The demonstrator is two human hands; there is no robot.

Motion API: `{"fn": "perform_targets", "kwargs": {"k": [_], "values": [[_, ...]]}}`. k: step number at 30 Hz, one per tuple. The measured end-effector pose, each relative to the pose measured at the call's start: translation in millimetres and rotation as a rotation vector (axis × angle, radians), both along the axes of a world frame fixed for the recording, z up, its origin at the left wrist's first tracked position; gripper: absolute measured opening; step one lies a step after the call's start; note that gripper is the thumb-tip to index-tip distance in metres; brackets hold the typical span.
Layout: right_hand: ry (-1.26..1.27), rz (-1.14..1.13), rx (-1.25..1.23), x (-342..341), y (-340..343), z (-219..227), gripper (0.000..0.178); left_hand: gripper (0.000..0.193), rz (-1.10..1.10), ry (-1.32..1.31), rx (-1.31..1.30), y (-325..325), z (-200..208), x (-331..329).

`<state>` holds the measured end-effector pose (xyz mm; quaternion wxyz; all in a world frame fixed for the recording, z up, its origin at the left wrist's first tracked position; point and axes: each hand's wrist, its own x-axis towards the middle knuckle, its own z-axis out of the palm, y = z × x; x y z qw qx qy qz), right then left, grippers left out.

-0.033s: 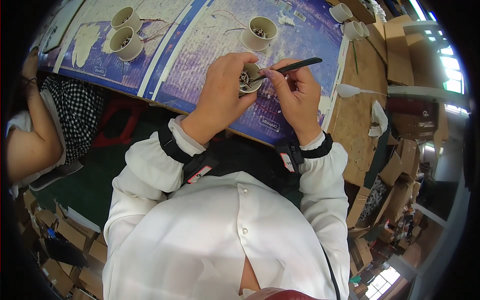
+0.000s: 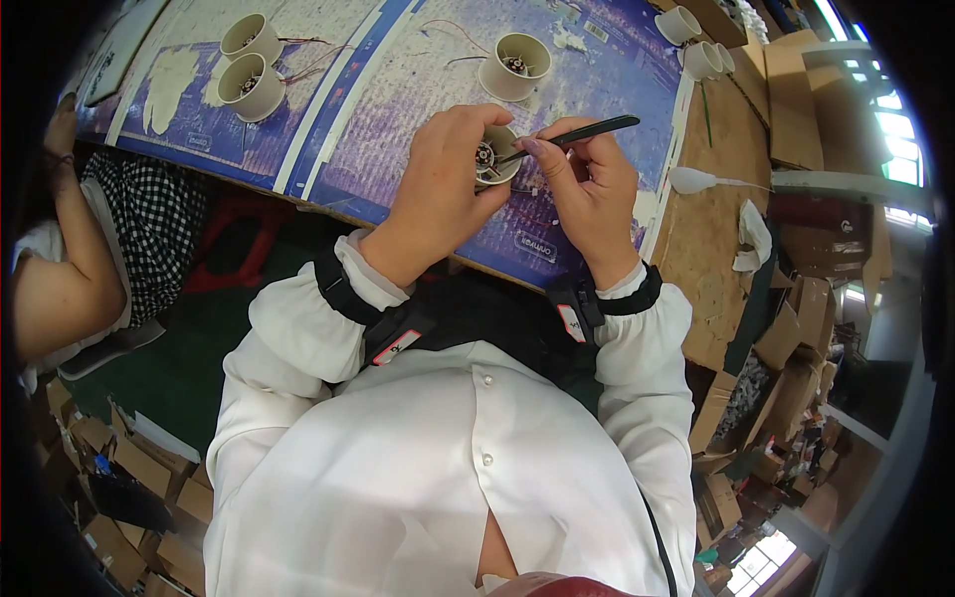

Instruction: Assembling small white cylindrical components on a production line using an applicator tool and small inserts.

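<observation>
From my feed I see the left hand (image 2: pixel 443 184) wrapped around a small cream plastic ring-shaped fan housing (image 2: pixel 494 159) with a dark motor core; its fingers are curled tight about the housing's side, holding it just above the desk (image 2: pixel 418 90), which is covered with a worn blue and white printed sheet. The right hand (image 2: pixel 587 184) pinches a pair of slim black tweezers (image 2: pixel 572 137), fingers closed on the shaft, the handle end pointing up and right and the tip reaching into the housing's open centre. Both hands sit close together, nearly touching around the housing.

Farther up the desk another cream fan housing (image 2: pixel 514 66) stands alone with thin red and black wires (image 2: pixel 443 35) trailing from it, and two more cream housings (image 2: pixel 249 65) stand side by side at the upper left. A white plastic spoon-like scoop (image 2: pixel 696 180) lies on the brown board at the right. At the left edge I see another person's bare arm (image 2: pixel 60 279) beside a black-and-white checked garment (image 2: pixel 149 229). Cardboard boxes (image 2: pixel 796 99) crowd the right side.
</observation>
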<state>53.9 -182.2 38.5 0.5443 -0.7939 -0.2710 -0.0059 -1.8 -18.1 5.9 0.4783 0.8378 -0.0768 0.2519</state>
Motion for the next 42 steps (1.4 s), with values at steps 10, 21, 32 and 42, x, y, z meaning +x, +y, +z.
{"fn": "perform_targets", "kwargs": {"k": [10, 21, 32, 42], "values": [[-0.522, 0.135, -0.146, 3, 8, 11, 0.01, 0.062, -0.002, 0.008, -0.018, 0, 1, 0], [-0.255, 0.039, -0.062, -1, 2, 4, 0.012, 0.062, 0.01, -0.006, 0.03, -1, 1, -1], [-0.239, 0.03, -0.048, 0, 3, 3, 0.013, 0.062, 0.004, -0.011, 0.019, -1, 1, 0], [-0.406, 0.078, -0.12, 0, 5, 7, 0.011, 0.061, 0.011, -0.003, 0.01, -1, 1, 0]]}}
